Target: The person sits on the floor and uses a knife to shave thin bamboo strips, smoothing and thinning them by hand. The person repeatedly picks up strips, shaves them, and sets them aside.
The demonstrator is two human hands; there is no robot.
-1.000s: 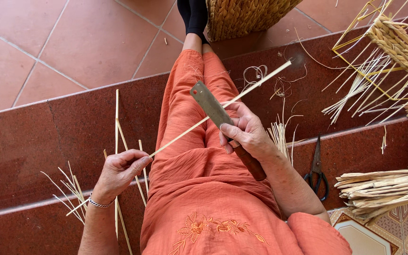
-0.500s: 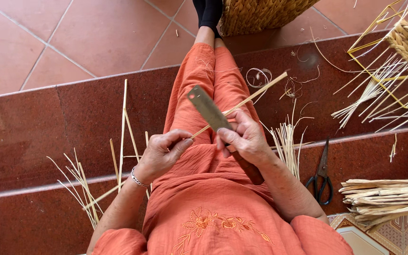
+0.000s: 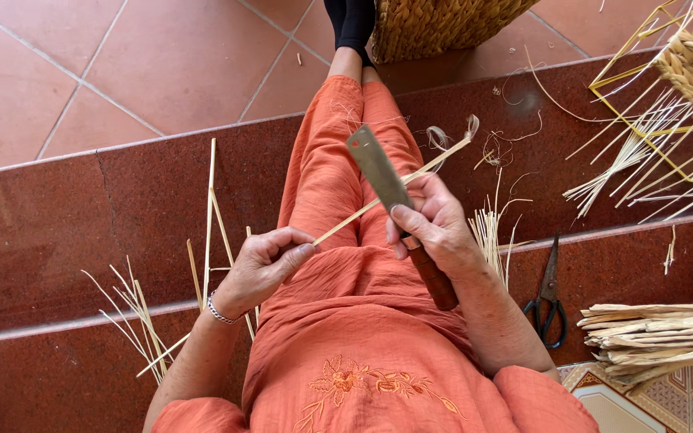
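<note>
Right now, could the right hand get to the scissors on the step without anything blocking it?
Probably yes, but not freely: the scissors lie bare on the step just beside the right forearm, with nothing between. The right hand is busy, though, its grip closed on the knife.

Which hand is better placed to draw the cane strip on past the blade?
Left, probably. The left hand pinches the near end of the thin cane strip, free to draw it along. The right hand is taken up gripping the knife against the strip.

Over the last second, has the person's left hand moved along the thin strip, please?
Yes. The left hand has slid up the strip toward the knife, away from the loose strips on the step.
</note>
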